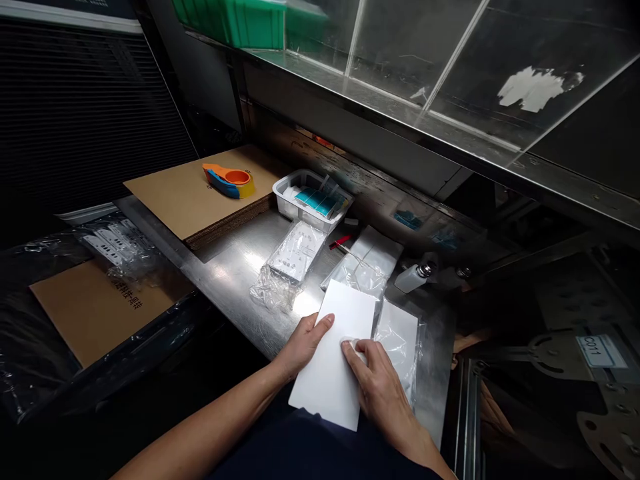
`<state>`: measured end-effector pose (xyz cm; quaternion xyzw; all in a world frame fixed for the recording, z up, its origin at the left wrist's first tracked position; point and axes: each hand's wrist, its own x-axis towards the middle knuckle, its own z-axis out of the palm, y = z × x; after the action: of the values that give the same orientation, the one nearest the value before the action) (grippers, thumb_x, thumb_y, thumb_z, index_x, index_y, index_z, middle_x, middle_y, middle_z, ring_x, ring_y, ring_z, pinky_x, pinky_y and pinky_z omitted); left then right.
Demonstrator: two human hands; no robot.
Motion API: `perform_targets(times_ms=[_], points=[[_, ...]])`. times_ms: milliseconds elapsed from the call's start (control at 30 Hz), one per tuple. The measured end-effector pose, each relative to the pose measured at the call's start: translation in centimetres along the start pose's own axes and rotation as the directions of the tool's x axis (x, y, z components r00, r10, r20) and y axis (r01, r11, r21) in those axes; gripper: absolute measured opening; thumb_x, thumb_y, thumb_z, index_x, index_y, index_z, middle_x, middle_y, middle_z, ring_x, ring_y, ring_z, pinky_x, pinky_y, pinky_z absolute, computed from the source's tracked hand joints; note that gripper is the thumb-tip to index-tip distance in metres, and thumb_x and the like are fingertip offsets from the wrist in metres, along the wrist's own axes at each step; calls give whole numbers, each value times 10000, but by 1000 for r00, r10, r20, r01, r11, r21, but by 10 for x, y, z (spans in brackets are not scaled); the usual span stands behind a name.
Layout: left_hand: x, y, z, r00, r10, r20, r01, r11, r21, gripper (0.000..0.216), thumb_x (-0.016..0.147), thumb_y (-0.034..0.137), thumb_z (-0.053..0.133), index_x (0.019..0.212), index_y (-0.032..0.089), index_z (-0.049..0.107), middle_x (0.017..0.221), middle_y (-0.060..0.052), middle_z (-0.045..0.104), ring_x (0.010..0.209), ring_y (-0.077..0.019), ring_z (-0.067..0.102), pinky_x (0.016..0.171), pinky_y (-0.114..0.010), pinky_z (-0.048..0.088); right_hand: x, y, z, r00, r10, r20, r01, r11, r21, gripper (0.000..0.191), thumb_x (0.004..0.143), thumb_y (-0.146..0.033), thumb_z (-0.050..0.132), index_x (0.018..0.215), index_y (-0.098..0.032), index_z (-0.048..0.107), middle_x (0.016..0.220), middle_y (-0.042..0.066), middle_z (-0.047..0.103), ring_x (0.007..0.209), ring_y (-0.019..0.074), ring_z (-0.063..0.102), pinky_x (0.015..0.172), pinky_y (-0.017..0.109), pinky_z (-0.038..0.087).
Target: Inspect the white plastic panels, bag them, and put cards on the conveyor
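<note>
I have the white panel (333,383) at the near middle of the scene, in front of the person's body and above the near edge of the metal table (225,273). The left hand (304,343) grips it by its left edge, thumb laid on the white face. The right hand (377,377) is over the panel's right side, thumb and fingers drawn narrow on a small pale wad (358,345); I can't tell what the wad is made of, since the fingers cover most of it.

Just right of the panel, I see a bagged sheet (400,330) flat on the table. Beyond the panel lies a wrapped bundle (373,257), with a white bottle (413,277) upright to its right and a red tool (340,241) to its left. Farther left, a bagged plate (299,250) with small marks rests against a plastic tub (305,217). At far left, a tape dispenser (225,180) sits on stacked cardboard (185,200).
</note>
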<state>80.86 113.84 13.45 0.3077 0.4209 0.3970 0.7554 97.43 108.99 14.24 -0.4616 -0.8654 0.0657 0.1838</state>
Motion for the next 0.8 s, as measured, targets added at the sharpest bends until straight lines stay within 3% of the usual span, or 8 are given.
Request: perform_targets(times_ms=[267,433,567,667,800], points=[[1,1,-1,1000,3,2,-3,1000,-15,416,798,483,567,991,118,612,726,-40,640,604,-146,556,547,-229,419,6,3,-3,999,48,-11,-48,998,45,642,774,39,311,1329,-275,392,980,102,499,874,232,493,671,359,488],[4,0,-3,1000,7,-3,-8,1000,-16,420,786,490,579,994,127,622,771,-43,660,641,-155,571,572,-232,423,4,-1,-3,1000,15,27,-17,998,68,650,778,32,335,1342,-290,368,987,97,498,872,227,485,683,363,488],[6,1,-6,999,-13,-33,10,997,-72,429,791,506,567,994,132,622,716,-37,660,591,-146,566,535,-231,412,6,17,-6,1000,23,-16,-21,994,107,611,788,17,340,1323,-272,407,1015,105,471,923,228,484,701,359,490],[8,7,-9,997,-20,-74,11,992,-123,429,798,509,558,994,134,622,709,-43,666,582,-154,580,541,-245,425,38,55,-9,987,50,-151,-23,984,175,491,835,-48,352,1263,-255,478,966,85,469,900,203,503,736,356,476],[9,19,-17,992,21,-123,-43,983,-177,464,799,541,537,1000,132,624,722,-57,680,591,-175,603,570,-272,453,127,122,-15,932,207,-297,-143,964,224,300,863,-211,414,1132,-195,546,925,69,550,842,192,542,784,346,449]])
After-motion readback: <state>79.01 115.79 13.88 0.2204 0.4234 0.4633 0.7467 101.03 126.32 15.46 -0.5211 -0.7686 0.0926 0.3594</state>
